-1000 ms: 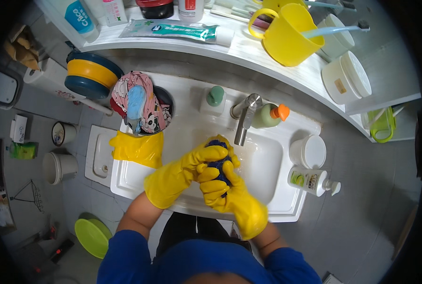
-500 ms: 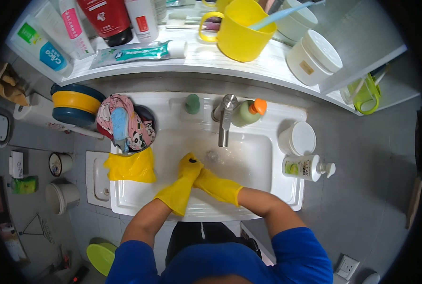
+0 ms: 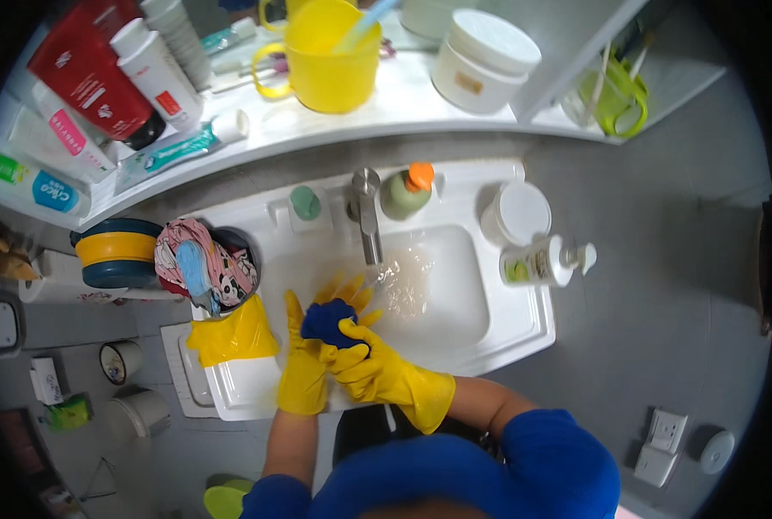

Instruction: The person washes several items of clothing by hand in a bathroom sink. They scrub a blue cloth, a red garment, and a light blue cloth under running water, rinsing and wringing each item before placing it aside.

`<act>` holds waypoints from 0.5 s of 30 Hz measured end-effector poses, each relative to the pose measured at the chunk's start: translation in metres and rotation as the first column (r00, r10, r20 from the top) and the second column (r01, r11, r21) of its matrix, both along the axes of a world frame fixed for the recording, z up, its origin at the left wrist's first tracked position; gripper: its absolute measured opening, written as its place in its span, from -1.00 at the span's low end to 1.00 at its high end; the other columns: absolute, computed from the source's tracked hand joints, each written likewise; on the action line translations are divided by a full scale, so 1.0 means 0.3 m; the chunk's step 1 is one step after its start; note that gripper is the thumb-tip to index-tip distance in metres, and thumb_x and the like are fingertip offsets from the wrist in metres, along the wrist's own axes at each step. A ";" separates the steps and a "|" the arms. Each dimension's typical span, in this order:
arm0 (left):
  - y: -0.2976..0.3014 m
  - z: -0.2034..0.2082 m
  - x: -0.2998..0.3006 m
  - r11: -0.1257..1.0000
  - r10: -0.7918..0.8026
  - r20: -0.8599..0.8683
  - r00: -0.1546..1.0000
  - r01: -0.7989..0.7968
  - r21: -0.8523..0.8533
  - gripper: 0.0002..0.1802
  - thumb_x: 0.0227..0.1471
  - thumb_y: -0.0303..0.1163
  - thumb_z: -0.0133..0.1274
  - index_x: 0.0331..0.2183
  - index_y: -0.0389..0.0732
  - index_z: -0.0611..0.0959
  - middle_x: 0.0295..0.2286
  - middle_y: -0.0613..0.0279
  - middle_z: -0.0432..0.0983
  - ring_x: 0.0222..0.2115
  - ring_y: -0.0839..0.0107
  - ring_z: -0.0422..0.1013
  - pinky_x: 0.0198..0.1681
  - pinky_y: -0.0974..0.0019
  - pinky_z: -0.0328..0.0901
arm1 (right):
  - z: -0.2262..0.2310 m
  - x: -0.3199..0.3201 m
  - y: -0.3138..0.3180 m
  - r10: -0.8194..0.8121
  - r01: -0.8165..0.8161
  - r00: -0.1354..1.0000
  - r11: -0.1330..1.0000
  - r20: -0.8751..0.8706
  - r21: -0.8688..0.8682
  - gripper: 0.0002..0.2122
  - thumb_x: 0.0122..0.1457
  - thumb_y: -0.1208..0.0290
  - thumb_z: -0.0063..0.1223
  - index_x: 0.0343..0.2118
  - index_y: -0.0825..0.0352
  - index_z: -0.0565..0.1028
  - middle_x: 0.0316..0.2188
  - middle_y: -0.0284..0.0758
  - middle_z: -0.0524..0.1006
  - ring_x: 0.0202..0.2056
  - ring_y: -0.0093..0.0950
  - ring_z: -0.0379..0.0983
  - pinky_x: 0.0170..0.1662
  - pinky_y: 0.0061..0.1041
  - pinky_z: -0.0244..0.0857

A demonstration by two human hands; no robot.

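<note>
Both hands wear yellow rubber gloves above the near left part of the white sink (image 3: 455, 342). My left hand (image 3: 304, 372) is palm up, with its fingers and thumb spread apart. My right hand (image 3: 386, 381) grips a dark blue, soft, bunched piece (image 3: 329, 323), a sponge or cloth, and presses it against the left palm. Right of the gloves, shallow water (image 3: 406, 281) glistens in the basin. Just beyond the left fingertips is the spout of the metal faucet (image 3: 368, 216).
A yellow plastic bag (image 3: 234, 335) and a basin of clothes (image 3: 197, 264) occupy the sink's left side. On the right rim stand a white tub (image 3: 522, 214) and a pump bottle (image 3: 533, 264). A green bottle (image 3: 406, 192) is beside the faucet. Overhead, a shelf (image 3: 308, 125) holds toiletries.
The clasped gloves have come apart: the left palm has turned up with fingers spread. The blue piece, mostly hidden before, now shows in the right hand. The whole view has shifted and tilted.
</note>
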State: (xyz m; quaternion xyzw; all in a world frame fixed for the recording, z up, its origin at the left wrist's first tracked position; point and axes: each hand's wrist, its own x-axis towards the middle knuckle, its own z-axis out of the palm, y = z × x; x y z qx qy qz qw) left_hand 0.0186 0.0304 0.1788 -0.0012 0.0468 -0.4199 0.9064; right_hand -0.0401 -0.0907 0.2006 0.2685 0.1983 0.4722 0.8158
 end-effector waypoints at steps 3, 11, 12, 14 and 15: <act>-0.035 0.130 -0.023 0.902 0.141 -0.017 0.990 -0.136 -0.411 -0.34 0.07 0.14 0.02 0.11 0.00 0.43 0.13 0.14 0.26 0.13 0.06 0.15 0.20 0.02 0.09 | 0.022 0.004 0.123 -0.225 0.210 0.973 0.957 0.058 0.200 -0.60 0.19 0.10 0.08 -0.10 0.34 0.36 -0.50 -0.44 0.41 -0.63 -0.65 0.32 -0.57 -0.67 0.23; -0.028 0.275 -0.001 0.930 0.297 0.109 0.949 -0.313 0.192 -0.68 0.25 -0.12 -0.09 -0.48 -0.04 0.30 -0.51 0.42 0.20 -0.48 0.47 0.09 -0.29 0.30 0.10 | 0.237 0.033 0.029 -0.053 0.256 0.918 0.836 0.394 -0.485 -0.69 0.27 0.13 -0.01 -0.19 0.33 0.45 -0.51 -0.48 0.39 -0.62 -0.72 0.22 -0.62 -0.76 0.08; -0.018 0.314 0.012 0.953 0.200 0.057 0.978 -0.208 0.221 -0.66 0.28 -0.19 -0.15 -0.54 -0.05 0.30 -0.59 0.40 0.18 -0.54 0.49 0.08 -0.33 0.32 0.12 | 0.266 0.028 0.003 0.037 0.206 0.895 0.850 0.446 -0.485 -0.68 0.28 0.11 -0.02 -0.23 0.32 0.46 -0.57 -0.51 0.34 -0.66 -0.73 0.15 -0.64 -0.75 0.00; -0.003 0.336 0.017 0.873 0.054 0.244 0.968 -0.165 0.459 -0.61 0.26 -0.20 -0.13 -0.60 -0.06 0.27 -0.67 0.40 0.13 -0.59 0.47 0.07 -0.37 0.31 0.12 | 0.321 0.043 -0.051 0.212 0.085 0.832 0.865 0.513 -0.495 -0.69 0.28 0.09 -0.02 -0.31 0.29 0.46 -0.67 -0.57 0.19 -0.73 -0.76 -0.03 -0.67 -0.71 -0.16; -0.004 0.337 0.027 0.811 -0.036 0.328 0.944 -0.164 0.561 -0.59 0.25 -0.21 -0.11 -0.63 -0.06 0.26 -0.70 0.40 0.11 -0.62 0.47 0.07 -0.40 0.31 0.12 | 0.317 0.048 -0.062 0.306 0.050 0.803 0.821 0.512 -0.569 -0.70 0.28 0.10 -0.02 -0.31 0.28 0.46 -0.68 -0.58 0.19 -0.73 -0.75 -0.03 -0.67 -0.71 -0.15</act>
